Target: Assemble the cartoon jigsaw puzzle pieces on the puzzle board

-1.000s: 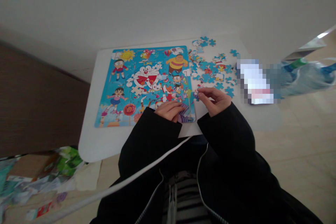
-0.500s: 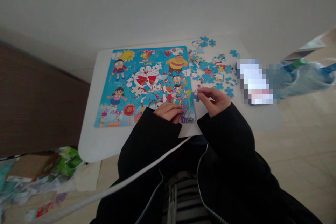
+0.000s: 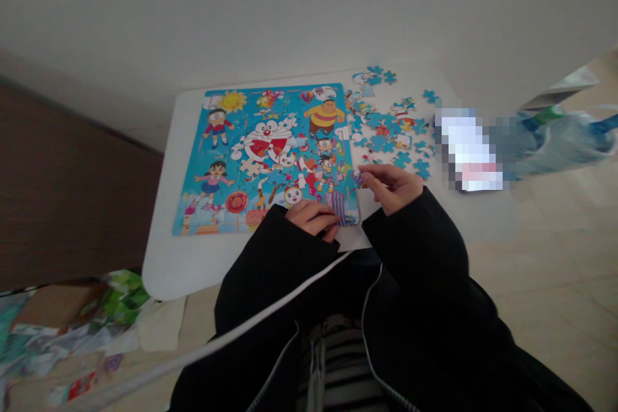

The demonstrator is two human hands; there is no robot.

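A cartoon jigsaw puzzle (image 3: 270, 161) in a blue tray lies on the white table, largely filled with pictures of characters. My left hand (image 3: 313, 217) rests on its lower edge, fingers stretched out beside the purple striped part; no held thing shows there. Just off the tray's right edge, my right hand (image 3: 394, 188) pinches a small purplish puzzle piece (image 3: 358, 179) between thumb and forefinger. Loose puzzle pieces (image 3: 381, 125), mostly blue, are scattered right of the tray, beyond my right hand.
A phone (image 3: 468, 151) with a blurred, lit screen lies at the right of the table (image 3: 193, 264). Past it is a clear plastic bag or bottle (image 3: 570, 138). A white cable (image 3: 270, 318) crosses in front of me. Bags and a cardboard box (image 3: 53, 309) sit on the floor at left.
My left hand has slid slightly down and right, uncovering a round white face and more of the purple stripes. My right hand, still pinching the piece, has shifted slightly left.
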